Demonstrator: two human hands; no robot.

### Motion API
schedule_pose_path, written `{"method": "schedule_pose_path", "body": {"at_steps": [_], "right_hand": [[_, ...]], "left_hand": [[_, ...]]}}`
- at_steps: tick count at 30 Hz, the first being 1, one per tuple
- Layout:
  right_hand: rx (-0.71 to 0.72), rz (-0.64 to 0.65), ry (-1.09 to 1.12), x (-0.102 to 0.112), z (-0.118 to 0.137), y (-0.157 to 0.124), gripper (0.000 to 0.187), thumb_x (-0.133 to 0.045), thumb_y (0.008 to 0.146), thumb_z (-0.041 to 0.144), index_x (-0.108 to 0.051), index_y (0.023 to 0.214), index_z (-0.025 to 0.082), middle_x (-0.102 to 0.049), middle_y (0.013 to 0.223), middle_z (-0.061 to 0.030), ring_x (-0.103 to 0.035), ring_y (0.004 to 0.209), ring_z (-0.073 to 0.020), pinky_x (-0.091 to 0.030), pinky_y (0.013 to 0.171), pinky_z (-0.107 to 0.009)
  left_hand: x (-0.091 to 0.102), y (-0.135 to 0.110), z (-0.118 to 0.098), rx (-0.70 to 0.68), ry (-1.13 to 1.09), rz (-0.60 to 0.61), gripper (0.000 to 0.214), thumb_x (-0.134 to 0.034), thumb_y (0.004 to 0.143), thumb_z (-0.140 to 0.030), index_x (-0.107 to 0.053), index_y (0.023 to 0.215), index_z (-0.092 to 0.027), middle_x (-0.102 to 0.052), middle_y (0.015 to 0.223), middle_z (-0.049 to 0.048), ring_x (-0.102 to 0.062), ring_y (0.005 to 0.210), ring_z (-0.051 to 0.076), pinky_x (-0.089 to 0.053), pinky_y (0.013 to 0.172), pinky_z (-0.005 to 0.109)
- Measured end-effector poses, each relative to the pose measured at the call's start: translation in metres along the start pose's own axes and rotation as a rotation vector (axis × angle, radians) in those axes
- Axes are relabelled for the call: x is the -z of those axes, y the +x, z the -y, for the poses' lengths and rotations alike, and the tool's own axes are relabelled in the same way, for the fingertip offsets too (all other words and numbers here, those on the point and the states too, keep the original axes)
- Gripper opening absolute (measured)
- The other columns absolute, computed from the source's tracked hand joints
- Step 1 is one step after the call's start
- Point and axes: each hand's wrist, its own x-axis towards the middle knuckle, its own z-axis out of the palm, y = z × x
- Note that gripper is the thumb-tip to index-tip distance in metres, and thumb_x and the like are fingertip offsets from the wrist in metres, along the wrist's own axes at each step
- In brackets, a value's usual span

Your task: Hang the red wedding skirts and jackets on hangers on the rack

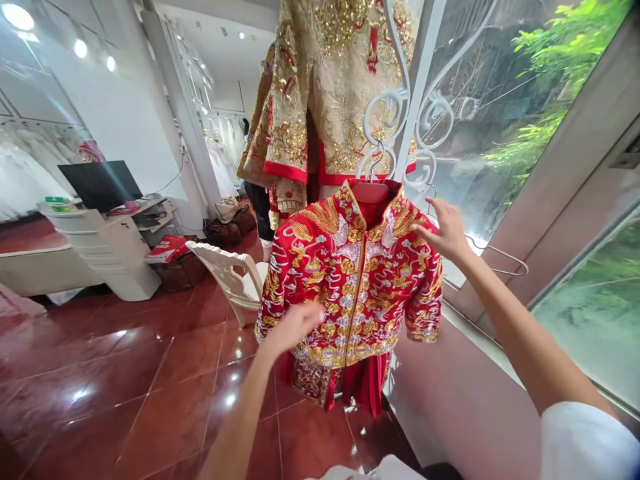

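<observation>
A red jacket [345, 287] with dense gold and silver embroidery, a stand collar and a gold-edged front closing hangs upright on a hanger [373, 190]. The hanger's metal hook [379, 157] is up by the white scrollwork. In front of the jacket's lower left side is my left hand [297, 323], slightly blurred, its fingers stretched out and holding nothing visible; whether it touches the cloth I cannot tell. At the jacket's right shoulder, my right hand [445, 230] has thumb and fingers apart, with nothing in it. Below the jacket hangs a red pleated skirt [370, 387], partly covered.
Behind hangs a gold-beaded garment [340, 107] with red trim. White metal scrollwork [387, 113] and a window [485, 100] stand to the right, with a bare wire hanger [510, 260] near the sill. A white chair [227, 270] and a desk with a monitor [103, 183] are at left.
</observation>
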Motion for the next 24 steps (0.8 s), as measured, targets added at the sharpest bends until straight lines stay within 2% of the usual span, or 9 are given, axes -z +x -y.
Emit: {"method": "schedule_pose_path", "body": {"at_steps": [3,5,8,10,12,14,16,21,24], "right_hand": [[-0.008,0.055,-0.034,-0.025,-0.028,-0.002,0.075,-0.06,0.073,0.051,-0.037,0.133,0.013,-0.046,0.129,-0.0194,-0.042,0.117,-0.0326,-0.034,0.096,-0.05],[-0.082,-0.021,-0.056,-0.039,-0.032,-0.003,0.073,-0.064,0.069,0.05,-0.042,0.128,0.013,-0.053,0.12,-0.0192,-0.048,0.109,-0.0319,-0.038,0.09,-0.048],[-0.194,-0.092,-0.005,-0.035,-0.028,0.003,0.061,-0.071,0.064,0.046,-0.055,0.113,0.014,-0.063,0.098,-0.0132,-0.056,0.087,-0.0264,-0.044,0.077,-0.04],[-0.24,0.007,0.141,-0.018,-0.026,0.013,0.05,-0.071,0.064,0.043,-0.061,0.102,0.014,-0.065,0.082,-0.008,-0.058,0.075,-0.0215,-0.045,0.068,-0.034],[-0.317,0.228,0.361,0.003,-0.026,0.025,0.044,-0.07,0.065,0.043,-0.064,0.097,0.013,-0.066,0.074,-0.0056,-0.06,0.067,-0.0191,-0.046,0.061,-0.031],[-0.45,0.45,0.566,0.019,-0.028,0.032,0.044,-0.071,0.064,0.042,-0.066,0.096,0.012,-0.067,0.073,-0.0063,-0.061,0.063,-0.0192,-0.048,0.056,-0.031],[-0.571,0.543,0.705,0.027,-0.03,0.03,0.042,-0.072,0.064,0.041,-0.067,0.095,0.013,-0.069,0.075,-0.0078,-0.063,0.061,-0.0197,-0.049,0.054,-0.031],[-0.647,0.318,0.829,0.022,-0.043,-0.006,0.039,-0.07,0.067,0.045,-0.067,0.093,0.017,-0.07,0.078,-0.0067,-0.064,0.062,-0.0186,-0.051,0.054,-0.03],[-0.628,0.244,0.765,0.017,-0.05,-0.022,0.042,-0.063,0.069,0.057,-0.066,0.08,0.017,-0.067,0.066,-0.0061,-0.062,0.055,-0.019,-0.05,0.051,-0.031]], "left_hand": [[0.03,0.05,-0.084,-0.502,0.505,-0.416,0.043,-0.049,0.083,-0.043,-0.053,0.121,-0.023,-0.049,0.13,0.0114,-0.038,0.125,0.03,-0.027,0.104,0.047],[0.034,0.079,-0.118,-0.563,0.747,-0.53,0.054,-0.052,0.082,-0.043,-0.045,0.129,-0.018,-0.04,0.137,0.0168,-0.028,0.13,0.035,-0.021,0.105,0.051],[0.039,0.112,-0.138,-0.484,0.904,-0.541,0.058,-0.053,0.082,-0.043,-0.041,0.13,-0.011,-0.05,0.124,0.0231,-0.042,0.118,0.039,-0.03,0.097,0.051],[0.051,0.13,-0.144,-0.449,0.933,-0.442,0.051,-0.053,0.082,-0.042,-0.048,0.121,-0.01,-0.059,0.11,0.0204,-0.052,0.107,0.036,-0.036,0.091,0.046],[0.07,0.146,-0.148,-0.458,0.893,-0.209,0.039,-0.054,0.082,-0.041,-0.057,0.108,-0.012,-0.064,0.099,0.0142,-0.058,0.096,0.031,-0.04,0.085,0.039],[0.086,0.16,-0.147,-0.453,0.75,0.037,0.034,-0.055,0.081,-0.041,-0.063,0.099,-0.013,-0.066,0.095,0.0085,-0.06,0.09,0.025,-0.043,0.08,0.033],[0.094,0.167,-0.137,-0.426,0.522,0.11,0.038,-0.058,0.077,-0.045,-0.063,0.098,-0.013,-0.067,0.096,0.0059,-0.06,0.086,0.021,-0.045,0.077,0.029],[0.097,0.153,-0.089,-0.326,0.021,-0.1,0.056,-0.063,0.065,-0.059,-0.061,0.097,-0.013,-0.067,0.085,0.0059,-0.062,0.075,0.018,-0.049,0.07,0.03],[0.104,0.151,-0.076,-0.24,0.003,-0.028,0.055,-0.064,0.062,-0.064,-0.062,0.082,-0.012,-0.065,0.069,0.0056,-0.062,0.068,0.019,-0.05,0.065,0.032]]}}
